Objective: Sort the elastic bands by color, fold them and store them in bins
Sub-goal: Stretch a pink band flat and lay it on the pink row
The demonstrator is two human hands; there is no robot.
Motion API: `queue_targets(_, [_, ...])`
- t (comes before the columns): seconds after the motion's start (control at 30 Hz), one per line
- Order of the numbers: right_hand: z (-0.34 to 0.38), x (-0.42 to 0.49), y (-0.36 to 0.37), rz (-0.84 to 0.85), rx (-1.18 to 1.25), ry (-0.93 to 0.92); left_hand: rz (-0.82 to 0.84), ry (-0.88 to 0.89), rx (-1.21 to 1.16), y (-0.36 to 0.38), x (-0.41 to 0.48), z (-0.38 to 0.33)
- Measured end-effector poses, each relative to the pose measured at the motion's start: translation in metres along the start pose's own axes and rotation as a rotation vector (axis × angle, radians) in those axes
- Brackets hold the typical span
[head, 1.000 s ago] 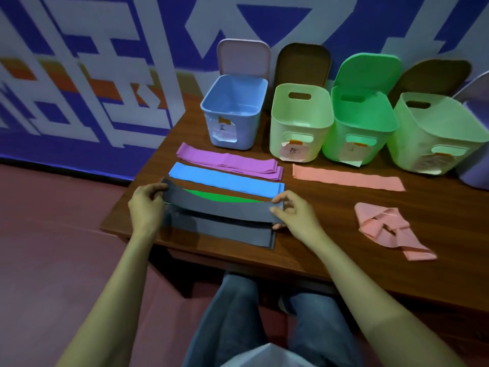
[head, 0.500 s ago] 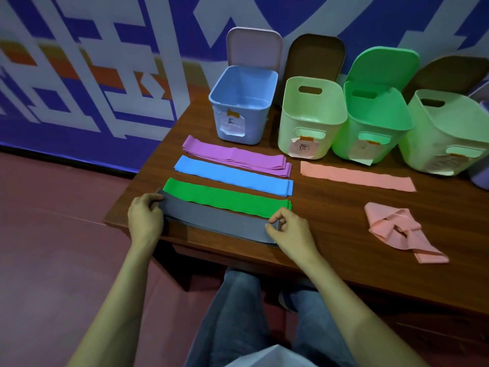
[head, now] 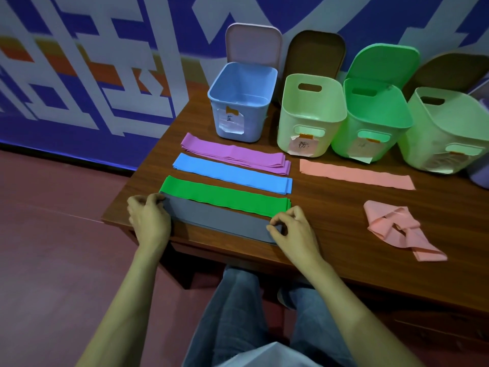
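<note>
Sorting step: the left hand (head: 149, 221) and right hand (head: 293, 229) each pinch an end of the grey band (head: 219, 221), flat beside the green band (head: 225, 196); folding it seems next

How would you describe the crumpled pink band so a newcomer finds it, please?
On the brown wooden table, look right of the person's right hand. The crumpled pink elastic band lies in front of the flat pink strip; it alone is bunched.
</note>
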State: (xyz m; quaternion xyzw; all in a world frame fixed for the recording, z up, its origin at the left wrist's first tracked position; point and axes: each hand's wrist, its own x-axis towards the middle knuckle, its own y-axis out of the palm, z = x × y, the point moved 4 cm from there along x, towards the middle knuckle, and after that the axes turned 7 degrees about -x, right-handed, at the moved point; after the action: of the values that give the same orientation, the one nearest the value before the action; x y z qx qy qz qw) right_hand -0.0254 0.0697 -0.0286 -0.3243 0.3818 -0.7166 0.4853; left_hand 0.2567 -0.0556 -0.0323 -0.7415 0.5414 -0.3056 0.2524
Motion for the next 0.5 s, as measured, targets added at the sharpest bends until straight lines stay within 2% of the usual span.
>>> queue_targets(0.1, [-0.001, 0.000, 0.000, 0.002, -0.007, -0.028, -0.049, 0.028, 0.209, 0.000, -0.004, -0.009])
queue_targets(0.23, [-0.003, 0.002, -0.010, -0.023, 0.017, -0.065, -0.042, 0.127, 0.251, 0.009, -0.016, -0.035])
queue_targets(0.5, [-0.044, 0.002, -0.071, -0.260, -0.103, 0.000, 0.284, 0.558, 0.097, 0.083, -0.096, -0.163])
